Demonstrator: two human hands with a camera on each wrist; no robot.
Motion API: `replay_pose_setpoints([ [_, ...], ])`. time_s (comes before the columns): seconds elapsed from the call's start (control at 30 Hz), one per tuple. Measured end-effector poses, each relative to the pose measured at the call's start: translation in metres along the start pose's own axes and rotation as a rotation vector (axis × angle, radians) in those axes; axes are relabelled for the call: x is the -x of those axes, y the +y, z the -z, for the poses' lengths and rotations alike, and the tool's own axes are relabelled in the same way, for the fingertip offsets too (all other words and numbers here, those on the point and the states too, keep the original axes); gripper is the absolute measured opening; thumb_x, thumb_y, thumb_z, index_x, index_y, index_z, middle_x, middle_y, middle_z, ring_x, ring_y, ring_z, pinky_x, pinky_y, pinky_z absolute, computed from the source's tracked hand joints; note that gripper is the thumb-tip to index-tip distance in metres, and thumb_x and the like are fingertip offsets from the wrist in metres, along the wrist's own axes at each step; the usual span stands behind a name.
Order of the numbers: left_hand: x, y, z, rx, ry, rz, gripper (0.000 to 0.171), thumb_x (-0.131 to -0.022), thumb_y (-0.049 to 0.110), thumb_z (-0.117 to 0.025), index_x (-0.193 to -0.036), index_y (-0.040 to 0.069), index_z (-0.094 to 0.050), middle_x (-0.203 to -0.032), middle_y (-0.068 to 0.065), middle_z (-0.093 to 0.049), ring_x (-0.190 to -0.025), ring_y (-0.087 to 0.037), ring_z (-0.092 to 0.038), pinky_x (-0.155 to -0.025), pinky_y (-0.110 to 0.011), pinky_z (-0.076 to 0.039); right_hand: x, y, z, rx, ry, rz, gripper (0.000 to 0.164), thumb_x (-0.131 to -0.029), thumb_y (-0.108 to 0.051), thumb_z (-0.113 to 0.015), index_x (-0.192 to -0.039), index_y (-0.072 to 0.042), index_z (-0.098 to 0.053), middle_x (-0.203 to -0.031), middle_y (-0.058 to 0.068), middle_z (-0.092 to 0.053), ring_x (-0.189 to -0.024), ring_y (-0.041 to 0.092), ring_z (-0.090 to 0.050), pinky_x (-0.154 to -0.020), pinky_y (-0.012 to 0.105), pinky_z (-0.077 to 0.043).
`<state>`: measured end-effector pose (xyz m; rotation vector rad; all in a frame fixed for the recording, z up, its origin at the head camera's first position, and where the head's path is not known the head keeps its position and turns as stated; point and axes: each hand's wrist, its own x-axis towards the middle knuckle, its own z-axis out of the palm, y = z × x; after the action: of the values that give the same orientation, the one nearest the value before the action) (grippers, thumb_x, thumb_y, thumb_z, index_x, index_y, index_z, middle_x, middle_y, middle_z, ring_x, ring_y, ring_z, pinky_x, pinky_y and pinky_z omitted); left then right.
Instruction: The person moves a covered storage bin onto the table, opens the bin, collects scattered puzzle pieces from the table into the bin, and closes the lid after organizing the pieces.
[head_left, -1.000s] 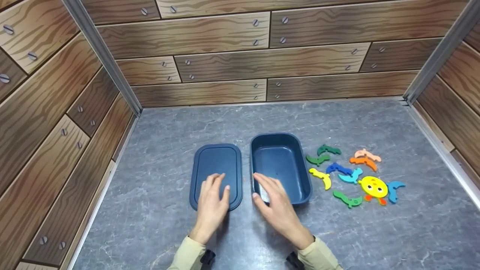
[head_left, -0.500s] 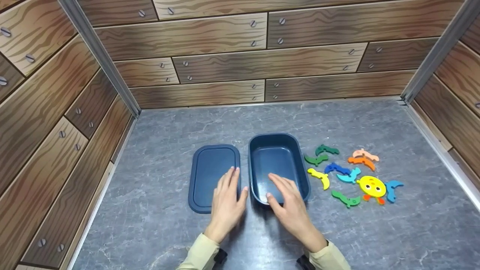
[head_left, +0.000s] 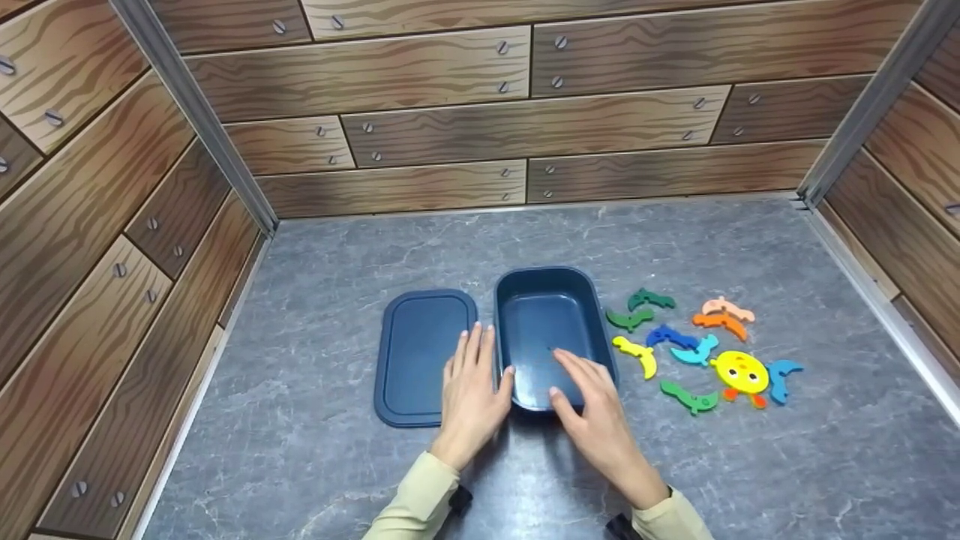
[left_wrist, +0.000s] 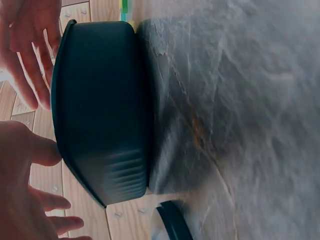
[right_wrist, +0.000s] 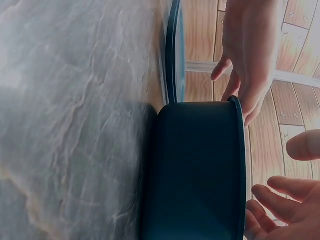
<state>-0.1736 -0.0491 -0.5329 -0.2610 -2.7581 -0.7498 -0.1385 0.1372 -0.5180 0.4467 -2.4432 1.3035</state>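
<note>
A deep dark-blue plastic box point(head_left: 547, 315), uncovered and with nothing in it, stands in the middle of the table. Its flat lid point(head_left: 412, 352) lies just to the left. My left hand point(head_left: 472, 397), fingers extended, is between lid and box, overlapping the lid's right edge. In the left wrist view, that hand's thumb point(left_wrist: 46, 151) is right at the box's rim. Over the box's front right corner, my right hand point(head_left: 596, 412) spreads its relaxed fingers. The right wrist view shows its fingertips point(right_wrist: 262, 192) beside the rim, with nothing gripped.
Right of the box lie several curved bird-like toy pieces, among them a yellow one point(head_left: 636, 356), a green one point(head_left: 688, 397) and an orange one point(head_left: 720, 324). A round yellow face piece point(head_left: 741, 373) lies with them. Wood-patterned walls point(head_left: 435, 79) enclose the grey table point(head_left: 300, 465).
My left hand has shifted right, from over the lid to the box's left side. My right hand has moved right, from the box's left rim to its front right corner.
</note>
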Motion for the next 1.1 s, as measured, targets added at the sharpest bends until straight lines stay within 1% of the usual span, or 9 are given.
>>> replay_pose_setpoints([
  [0.07,-0.001,0.0,-0.003,-0.006,0.008,-0.004,0.066,-0.098,0.034,-0.057,-0.153,0.006,-0.034,-0.158,-0.014,-0.03,-0.145,-0.033,-0.023,-0.111,-0.057,-0.027,0.001,0.001,0.001,0.001,-0.001,-0.011,0.049,-0.092,-0.006,-0.066,-0.14,-0.003,-0.055,-0.14,0.013,-0.055,-0.128,0.027,-0.045,-0.106,0.051,-0.035],
  [0.17,-0.003,0.002,-0.009,-0.004,0.012,-0.004,0.065,-0.098,0.031,-0.057,-0.153,0.005,-0.034,-0.158,-0.016,-0.03,-0.145,-0.034,-0.024,-0.11,-0.059,-0.027,0.003,0.003,0.002,0.007,0.001,-0.026,0.049,-0.091,-0.005,-0.067,-0.139,-0.003,-0.055,-0.14,0.011,-0.055,-0.128,0.026,-0.045,-0.106,0.05,-0.035],
  [0.37,-0.007,0.008,-0.014,-0.012,-0.018,0.019,0.069,-0.099,0.031,-0.056,-0.156,0.008,-0.026,-0.163,-0.011,-0.017,-0.148,-0.029,-0.016,-0.114,-0.058,-0.02,0.007,0.008,0.007,0.013,0.003,-0.025,0.047,-0.094,-0.005,-0.064,-0.139,-0.004,-0.056,-0.141,0.008,-0.055,-0.129,0.025,-0.045,-0.105,0.046,-0.036],
  [0.47,-0.01,0.009,-0.016,-0.018,-0.025,0.021,0.069,-0.099,0.028,-0.056,-0.157,0.01,-0.024,-0.163,-0.01,-0.014,-0.148,-0.03,-0.016,-0.114,-0.058,-0.019,0.008,0.012,0.011,0.012,0.017,-0.022,0.046,-0.094,-0.004,-0.063,-0.139,-0.003,-0.055,-0.141,0.01,-0.054,-0.129,0.026,-0.045,-0.105,0.046,-0.037],
  [0.53,-0.011,0.009,-0.017,-0.018,-0.027,0.018,0.068,-0.098,0.026,-0.056,-0.157,0.01,-0.025,-0.163,-0.01,-0.016,-0.148,-0.03,-0.017,-0.114,-0.058,-0.019,0.009,0.014,0.013,0.016,0.028,-0.024,0.046,-0.094,-0.003,-0.063,-0.139,-0.002,-0.056,-0.141,0.01,-0.055,-0.128,0.026,-0.045,-0.104,0.046,-0.037],
  [0.63,-0.012,0.01,-0.017,-0.028,-0.054,0.026,0.066,-0.099,0.024,-0.054,-0.157,0.011,-0.025,-0.163,-0.008,-0.015,-0.148,-0.028,-0.015,-0.114,-0.059,-0.018,0.009,0.016,0.017,0.023,0.04,-0.031,0.046,-0.093,-0.003,-0.064,-0.139,-0.002,-0.056,-0.141,0.01,-0.055,-0.128,0.027,-0.045,-0.104,0.047,-0.037],
  [0.83,-0.015,0.012,-0.014,-0.068,-0.119,0.025,0.063,-0.099,0.021,-0.049,-0.157,0.011,-0.026,-0.163,-0.005,-0.016,-0.149,-0.028,-0.014,-0.114,-0.06,-0.016,0.007,0.021,0.025,0.041,0.046,-0.025,0.048,-0.092,-0.002,-0.065,-0.138,-0.002,-0.056,-0.14,0.015,-0.055,-0.128,0.029,-0.045,-0.105,0.049,-0.035],
  [1.0,-0.015,0.013,-0.011,-0.099,-0.188,0.034,0.064,-0.1,0.021,-0.046,-0.158,0.01,-0.022,-0.164,-0.003,-0.011,-0.149,-0.026,-0.01,-0.115,-0.058,-0.013,0.006,0.029,0.035,0.073,0.049,-0.006,0.047,-0.092,-0.002,-0.065,-0.137,0.0,-0.056,-0.14,0.017,-0.054,-0.13,0.034,-0.044,-0.106,0.053,-0.033],
  [1.1,-0.015,0.013,-0.011,-0.111,-0.204,0.04,0.065,-0.099,0.02,-0.046,-0.158,0.009,-0.02,-0.165,-0.003,-0.009,-0.15,-0.026,-0.009,-0.116,-0.057,-0.011,0.004,0.034,0.041,0.101,0.053,0.012,0.046,-0.091,-0.003,-0.066,-0.136,0.001,-0.057,-0.139,0.017,-0.054,-0.129,0.035,-0.044,-0.107,0.055,-0.031],
])
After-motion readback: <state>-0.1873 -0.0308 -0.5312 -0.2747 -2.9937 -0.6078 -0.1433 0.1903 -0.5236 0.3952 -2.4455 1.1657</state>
